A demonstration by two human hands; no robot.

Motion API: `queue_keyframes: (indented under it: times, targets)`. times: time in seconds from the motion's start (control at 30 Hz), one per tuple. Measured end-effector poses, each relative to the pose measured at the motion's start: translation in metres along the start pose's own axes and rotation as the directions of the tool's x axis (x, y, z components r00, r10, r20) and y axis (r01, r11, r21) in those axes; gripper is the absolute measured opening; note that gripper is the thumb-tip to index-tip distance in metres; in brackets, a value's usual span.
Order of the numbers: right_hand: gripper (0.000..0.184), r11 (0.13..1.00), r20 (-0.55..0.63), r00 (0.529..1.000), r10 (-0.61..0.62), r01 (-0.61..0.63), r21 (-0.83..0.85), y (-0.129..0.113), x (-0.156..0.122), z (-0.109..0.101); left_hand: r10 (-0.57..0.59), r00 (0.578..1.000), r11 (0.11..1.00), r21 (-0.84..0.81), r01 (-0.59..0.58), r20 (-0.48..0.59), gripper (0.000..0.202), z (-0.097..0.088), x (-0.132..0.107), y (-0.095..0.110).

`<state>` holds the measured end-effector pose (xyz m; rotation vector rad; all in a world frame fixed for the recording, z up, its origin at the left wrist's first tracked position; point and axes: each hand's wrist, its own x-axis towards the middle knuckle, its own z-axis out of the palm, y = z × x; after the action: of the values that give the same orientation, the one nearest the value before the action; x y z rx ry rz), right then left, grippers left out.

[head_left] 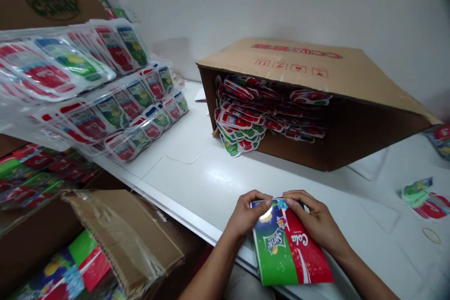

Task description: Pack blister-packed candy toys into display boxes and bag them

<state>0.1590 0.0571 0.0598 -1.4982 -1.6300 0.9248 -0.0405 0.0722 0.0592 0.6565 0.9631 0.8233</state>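
Observation:
Between my two hands is a printed packet (281, 248), half green and blue with "Sprite" and half red with "Cola", tilted over the front edge of the white table (176, 168). My left hand (253, 211) pinches its upper left corner, thumb on the printed face. With thumb in front and fingers behind, my right hand (311, 215) grips the upper right corner. What lies behind or inside the packet is hidden. Just beyond my hands, a cardboard box (291, 63) lies on its side, its mouth towards me, holding stacks of bottle-shaped red and green pouches (242, 122).
Clear plastic bags of similar pouches (116, 108) are piled at the left. Below them, an open carton (126, 239) holds more printed packets (59, 276). On the right of the table lie loose pouches (427, 201) and a rubber band (431, 235). A wall closes off the back.

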Motion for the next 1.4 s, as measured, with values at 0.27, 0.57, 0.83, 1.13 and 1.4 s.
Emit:
queue_keyframes:
  times: [0.27, 0.57, 0.83, 1.13, 1.4]
  targets:
    - [0.025, 0.994, -0.021, 0.998, 0.054, -0.052, 0.095, -0.002, -0.002, 0.007, -0.038, 0.998, 0.999, 0.017, 0.039, -0.055, 0.057, 0.002, 0.001, -0.003]
    - [0.03, 0.996, 0.016, 0.999, 0.032, -0.034, 0.081, 0.0, 0.002, 0.01, -0.007, 0.998, 0.999, 0.053, 0.01, -0.059, 0.056, 0.003, 0.001, -0.005]
    - [0.035, 0.918, -0.002, 0.967, 0.256, -0.242, 0.314, 0.008, -0.013, 0.007, -0.049, 0.998, 0.999, 0.013, 0.05, -0.048, 0.06, 0.001, 0.0, -0.007]
    - [0.032, 0.923, -0.068, 0.959, 0.275, -0.244, 0.299, 0.009, -0.017, 0.009, -0.033, 0.999, 0.999, 0.041, 0.033, 0.016, 0.057, -0.002, -0.003, -0.004]
    - [0.041, 0.882, -0.009, 0.941, 0.339, -0.315, 0.35, 0.006, -0.004, 0.009, -0.057, 0.993, 0.998, 0.008, 0.058, -0.101, 0.055, 0.005, 0.003, -0.007]
